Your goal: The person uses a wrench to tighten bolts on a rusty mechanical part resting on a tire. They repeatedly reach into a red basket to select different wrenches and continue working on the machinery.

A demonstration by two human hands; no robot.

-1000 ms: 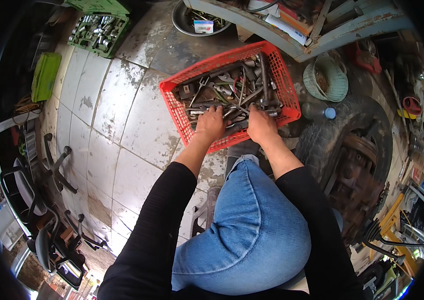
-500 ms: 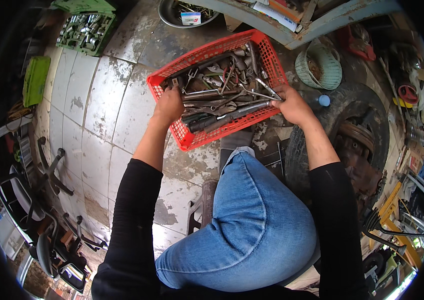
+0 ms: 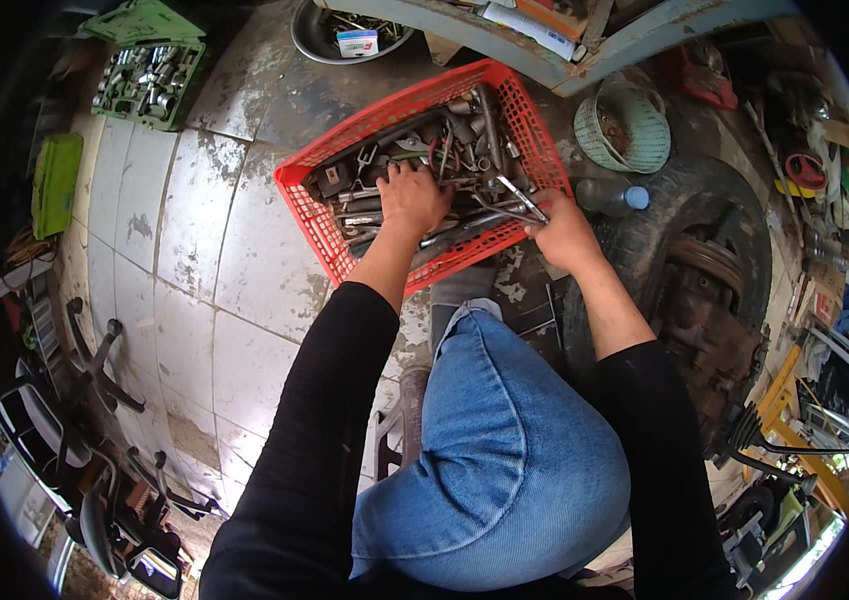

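Note:
A red plastic basket [image 3: 302, 205] full of worn metal hand tools sits before my knees. Among its contents are wrenches, pliers with red handles and dark bars. My left hand [image 3: 412, 202] is inside the basket, its fingers apart and lying on the tools near the middle; they do not appear closed on anything. My right hand [image 3: 566, 236] is closed on the basket's right rim. Beside its thumb, the end of a shiny metal tool [image 3: 522, 198] sticks up from the pile, and whether my fingers touch it I cannot tell.
A wheel with a tire [image 3: 634, 240] and a bottle with a blue cap [image 3: 634, 198] stand right of the basket. Beyond are a pale green basket [image 3: 622, 125] and a metal basin [image 3: 316, 40]. A green socket case [image 3: 149, 85] lies open at far left.
My left hand has let go of the basket's left side and moved right, onto the tools inside. My right hand stays at the right rim. The whole view has shifted slightly.

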